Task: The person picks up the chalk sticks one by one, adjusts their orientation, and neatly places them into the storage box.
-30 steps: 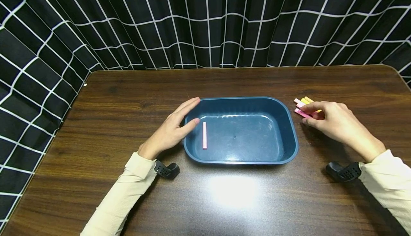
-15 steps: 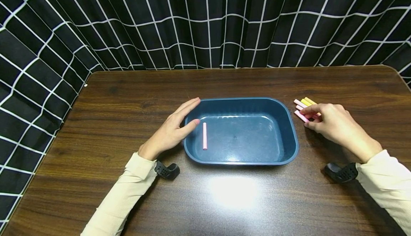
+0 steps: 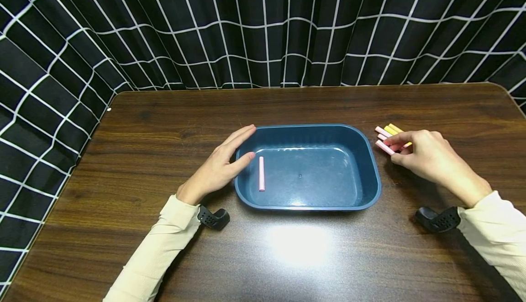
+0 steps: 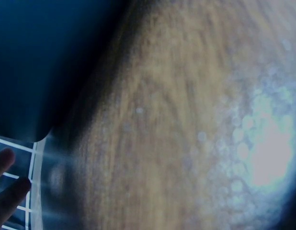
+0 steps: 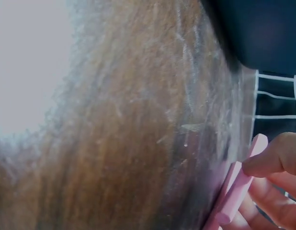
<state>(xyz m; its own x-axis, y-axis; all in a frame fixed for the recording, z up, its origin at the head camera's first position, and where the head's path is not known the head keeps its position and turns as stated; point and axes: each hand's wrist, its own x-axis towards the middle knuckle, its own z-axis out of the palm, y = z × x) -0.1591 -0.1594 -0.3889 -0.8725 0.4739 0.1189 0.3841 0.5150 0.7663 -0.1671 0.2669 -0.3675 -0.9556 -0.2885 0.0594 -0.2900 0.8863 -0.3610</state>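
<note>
A blue plastic basin [image 3: 307, 209] stands mid-table with one pale pink chalk stick [image 3: 261, 174] lying inside at its left. My left hand [image 3: 215, 170] rests at the basin's left rim, fingers extended and thumb over the inside. To the right of the basin, my right hand [image 3: 433, 158] pinches a pink chalk stick [image 5: 236, 194] between thumb and fingers. Another pink stick [image 5: 228, 181] shows behind it in the right wrist view. Beyond those fingers lie more pink chalk [image 3: 381, 130] and yellow chalk [image 3: 395, 128], partly hidden by the hand.
The brown wooden table [image 3: 156, 128] extends to a black curtain [image 3: 255, 32] with white grid lines at the back and left. Light glares off the tabletop in front of the basin. A tiny white bit [image 3: 108, 108] lies near the far left edge.
The right thumb and fingers have closed on the nearest pink chalk stick, which has turned slightly and shifted a little. The left hand and basin stay in place.
</note>
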